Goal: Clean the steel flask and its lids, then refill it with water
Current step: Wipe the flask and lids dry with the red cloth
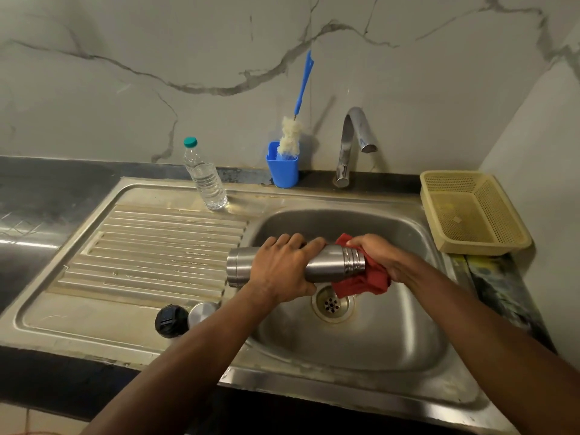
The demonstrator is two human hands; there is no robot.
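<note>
The steel flask (326, 265) lies sideways over the sink basin (376, 334), its threaded neck pointing right. My left hand (284, 267) is wrapped around its middle. My right hand (378, 255) presses a red cloth (361, 282) against the flask's open mouth. Two lids rest on the drainboard near the front edge: a black inner lid (171, 320) and a steel cap (202, 312) beside it. A clear water bottle (205, 178) with a teal cap stands at the back of the drainboard.
A curved tap (354, 142) rises behind the basin; no water runs from it. A blue cup (282, 167) holds a bottle brush (292, 133). A yellow mesh basket (470, 211) sits right of the sink. The ribbed drainboard (150, 249) lies left.
</note>
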